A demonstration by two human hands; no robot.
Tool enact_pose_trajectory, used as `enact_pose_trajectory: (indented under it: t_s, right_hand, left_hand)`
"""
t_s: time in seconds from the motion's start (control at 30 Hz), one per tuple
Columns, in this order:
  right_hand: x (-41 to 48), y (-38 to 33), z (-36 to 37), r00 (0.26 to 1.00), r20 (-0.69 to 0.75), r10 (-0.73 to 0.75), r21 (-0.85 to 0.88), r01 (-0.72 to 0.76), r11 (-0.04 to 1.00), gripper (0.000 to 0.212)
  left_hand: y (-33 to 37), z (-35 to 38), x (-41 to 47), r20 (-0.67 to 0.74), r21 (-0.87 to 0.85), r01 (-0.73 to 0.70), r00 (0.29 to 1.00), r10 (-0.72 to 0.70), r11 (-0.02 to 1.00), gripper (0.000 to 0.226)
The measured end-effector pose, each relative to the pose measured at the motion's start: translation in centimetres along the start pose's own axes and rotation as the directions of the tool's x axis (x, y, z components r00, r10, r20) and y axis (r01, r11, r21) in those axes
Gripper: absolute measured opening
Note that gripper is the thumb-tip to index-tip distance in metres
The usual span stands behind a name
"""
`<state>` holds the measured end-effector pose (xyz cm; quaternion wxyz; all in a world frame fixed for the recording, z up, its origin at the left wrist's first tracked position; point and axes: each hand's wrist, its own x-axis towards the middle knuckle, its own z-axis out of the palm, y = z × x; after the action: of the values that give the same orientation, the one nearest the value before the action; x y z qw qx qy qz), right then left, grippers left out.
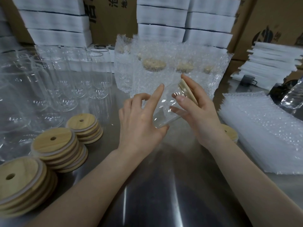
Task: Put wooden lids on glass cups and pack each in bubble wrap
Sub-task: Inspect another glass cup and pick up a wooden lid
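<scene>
A clear glass cup point(165, 110) lies tilted in the air between both hands, its mouth up and to the right. A wooden lid point(188, 91) sits on that mouth. My right hand point(195, 112) grips the lidded end, thumb on the glass and fingers behind the lid. My left hand point(141, 118) holds the cup's base, thumb under it and forefinger stretched along the glass. Three stacks of wooden lids point(57, 148) stand at the near left. Bare glass cups point(68, 82) crowd the far left.
Several cups wrapped in bubble wrap point(164, 71) stand behind the hands. A pile of bubble wrap bags point(265, 133) lies at the right, one more lid point(228, 131) beside it. White boxes and cardboard cartons point(270, 18) line the back. The steel table point(155, 185) spreads below.
</scene>
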<state>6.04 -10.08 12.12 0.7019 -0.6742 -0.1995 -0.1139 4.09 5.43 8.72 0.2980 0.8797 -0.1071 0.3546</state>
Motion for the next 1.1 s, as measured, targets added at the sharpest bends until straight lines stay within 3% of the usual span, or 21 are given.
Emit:
enact_pose_trajectory:
  t_s: [0.2, 0.33, 0.47, 0.67, 0.83, 0.87, 0.93, 1.0, 1.1]
  right_hand:
    - [0.1, 0.2, 0.2, 0.995, -0.011, 0.102, 0.184, -0.099, 0.978, 0.084]
    - [-0.3, 1.2, 1.1, 0.986, 0.07, 0.15, 0.081, -0.156, 0.985, 0.085]
    - [-0.5, 1.4, 1.5, 0.993, 0.034, 0.111, 0.017, -0.112, 0.994, 0.081]
    - [-0.5, 2.0, 1.7, 1.0, -0.01, 0.029, -0.218, -0.031, 0.975, 0.089]
    - [-0.2, 1.3, 1.1, 0.994, 0.095, 0.06, -0.31, -0.028, 0.95, 0.084]
    - [0.0, 1.0, 0.9, 0.996, 0.069, 0.056, -0.34, -0.029, 0.94, 0.08]
    - [0.2, 0.1, 0.0, 0.993, -0.118, -0.014, -0.392, -0.034, 0.919, 0.056]
    - [0.4, -0.7, -1.4, 0.915, -0.363, -0.175, -0.479, -0.022, 0.878, 0.031]
    - [1.0, -1.5, -4.7, 0.797, -0.496, -0.346, -0.76, -0.206, 0.617, 0.028]
  left_hand:
    - [0.3, 0.0, -0.2, -0.004, -0.054, 0.041, 0.999, -0.041, 0.998, 0.1]
    - [0.4, 0.3, -0.2, 0.082, -0.233, 0.146, 0.988, -0.131, 0.962, 0.098]
    - [0.1, 0.5, -0.3, 0.132, -0.348, 0.214, 0.975, -0.178, 0.913, 0.096]
    - [-0.1, 0.8, -0.3, 0.195, -0.383, 0.279, 0.956, -0.219, 0.881, 0.097]
    - [-0.6, 1.0, -0.3, 0.191, -0.397, 0.275, 0.958, -0.214, 0.875, 0.096]
    - [-0.8, 1.1, -0.2, 0.191, -0.402, 0.277, 0.958, -0.216, 0.873, 0.096]
    - [-1.1, 1.2, -0.2, 0.188, -0.401, 0.286, 0.956, -0.227, 0.871, 0.096]
    - [-1.3, 1.3, -0.1, 0.195, -0.405, 0.295, 0.953, -0.234, 0.865, 0.095]
    - [-1.4, 1.4, -0.1, 0.207, -0.414, 0.306, 0.949, -0.239, 0.857, 0.096]
